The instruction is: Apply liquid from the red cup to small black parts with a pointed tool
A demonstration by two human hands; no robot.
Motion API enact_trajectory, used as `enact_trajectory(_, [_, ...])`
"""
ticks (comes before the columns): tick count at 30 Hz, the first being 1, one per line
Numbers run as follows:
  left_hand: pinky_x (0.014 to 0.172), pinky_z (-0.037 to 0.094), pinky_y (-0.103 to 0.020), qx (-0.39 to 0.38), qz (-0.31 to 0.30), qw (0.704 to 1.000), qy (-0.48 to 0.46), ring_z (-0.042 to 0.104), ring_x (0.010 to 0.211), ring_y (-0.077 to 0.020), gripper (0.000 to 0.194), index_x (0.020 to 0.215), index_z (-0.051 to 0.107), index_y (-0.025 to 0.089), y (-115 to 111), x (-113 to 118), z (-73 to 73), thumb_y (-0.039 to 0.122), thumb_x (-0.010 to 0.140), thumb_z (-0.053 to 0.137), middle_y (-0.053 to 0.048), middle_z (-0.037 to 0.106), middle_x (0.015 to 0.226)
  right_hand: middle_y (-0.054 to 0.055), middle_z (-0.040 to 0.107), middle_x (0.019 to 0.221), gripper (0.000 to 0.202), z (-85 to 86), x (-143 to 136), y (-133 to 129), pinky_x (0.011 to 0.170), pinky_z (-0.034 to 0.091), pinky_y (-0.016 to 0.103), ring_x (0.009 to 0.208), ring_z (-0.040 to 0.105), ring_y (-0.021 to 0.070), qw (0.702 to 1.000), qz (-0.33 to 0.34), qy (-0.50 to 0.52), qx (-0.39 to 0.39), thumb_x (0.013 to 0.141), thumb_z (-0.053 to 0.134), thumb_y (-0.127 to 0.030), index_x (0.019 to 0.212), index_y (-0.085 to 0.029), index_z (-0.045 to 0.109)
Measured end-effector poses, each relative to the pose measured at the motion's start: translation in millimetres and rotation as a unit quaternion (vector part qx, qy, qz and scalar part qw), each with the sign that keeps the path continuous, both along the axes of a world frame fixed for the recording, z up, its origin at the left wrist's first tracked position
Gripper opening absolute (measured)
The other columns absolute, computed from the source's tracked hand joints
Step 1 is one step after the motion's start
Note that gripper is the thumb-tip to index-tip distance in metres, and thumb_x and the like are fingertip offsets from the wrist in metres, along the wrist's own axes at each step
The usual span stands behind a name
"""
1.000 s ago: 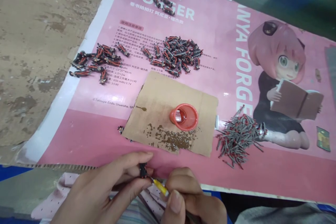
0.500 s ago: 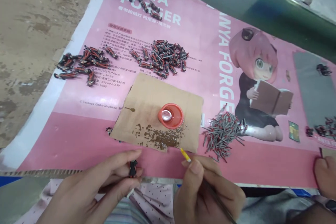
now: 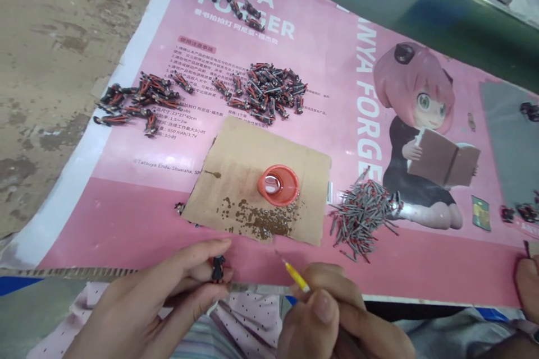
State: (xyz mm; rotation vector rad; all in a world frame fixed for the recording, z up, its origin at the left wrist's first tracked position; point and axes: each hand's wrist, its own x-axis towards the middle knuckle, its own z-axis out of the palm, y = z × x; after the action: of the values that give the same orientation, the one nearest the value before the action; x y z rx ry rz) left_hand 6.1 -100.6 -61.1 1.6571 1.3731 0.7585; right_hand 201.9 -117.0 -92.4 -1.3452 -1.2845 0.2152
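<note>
Head view, nearest first: the left hand (image 3: 168,297) pinched a tiny black figure (image 3: 218,269) upright between thumb and fingers. The right hand (image 3: 337,320) gripped a thin brush (image 3: 295,275), tip aimed toward the cardboard (image 3: 252,151). On it sat a red cap (image 3: 278,185) of liquid above brown dabs. Likely a painting step; reloading needs a steady dip. Beyond lay piles of figures (image 3: 265,92).

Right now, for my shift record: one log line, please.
left hand: pinches small black part | right hand: holds yellow-tipped tool | red cap: on cardboard
</note>
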Motion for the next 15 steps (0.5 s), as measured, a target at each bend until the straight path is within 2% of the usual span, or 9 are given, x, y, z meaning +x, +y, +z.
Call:
enact_trajectory(2, [0.072,0.063,-0.004,0.003,0.015,1.000,0.017,0.089,0.070,-0.0098,0.033,0.134,0.077,0.045,1.2,2.3,1.8,0.066,0.114,0.061,0.013,0.088,0.083,-0.006,0.055,0.070,0.030,1.6,-8.9,4.7,0.050,0.041,0.027,0.053,0.047,0.0100,0.999,0.029,0.011,0.037,0.110,0.052,-0.012,0.083,-0.025,0.049])
enact_trajectory(6, [0.061,0.068,-0.014,-0.004,0.061,0.993,0.103,0.091,0.074,-0.0209,0.042,0.125,0.086,0.035,3.1,8.2,1.6,0.067,0.105,0.071,0.005,0.086,0.072,-0.002,0.060,0.077,0.029,18.0,-22.5,20.0,0.058,0.052,0.032,0.064,0.059,0.0156,0.996,0.074,0.025,-0.034,0.105,0.074,-0.041,0.086,-0.025,0.059])
enact_trajectory(9, [0.060,0.068,-0.015,-0.002,0.064,0.991,0.119,0.091,0.075,-0.0219,0.041,0.123,0.087,0.036,3.0,11.7,0.4,0.068,0.103,0.072,0.004,0.084,0.069,0.000,0.062,0.080,0.036,30.5,-25.4,30.0,0.060,0.055,0.034,0.069,0.062,0.0174,0.995,0.083,0.026,-0.053,0.100,0.080,-0.051,0.084,-0.025,0.062])
enact_trajectory(15, [0.059,0.067,-0.013,-0.002,0.040,0.995,0.088,0.087,0.062,-0.0178,0.041,0.130,0.084,0.038,-1.8,7.0,1.1,0.069,0.109,0.065,0.006,0.085,0.071,0.000,0.060,0.076,0.040,39.1,-27.5,36.1,0.057,0.054,0.031,0.066,0.061,0.0168,0.994,0.085,0.009,-0.061,0.097,0.081,-0.054,0.079,-0.025,0.060])
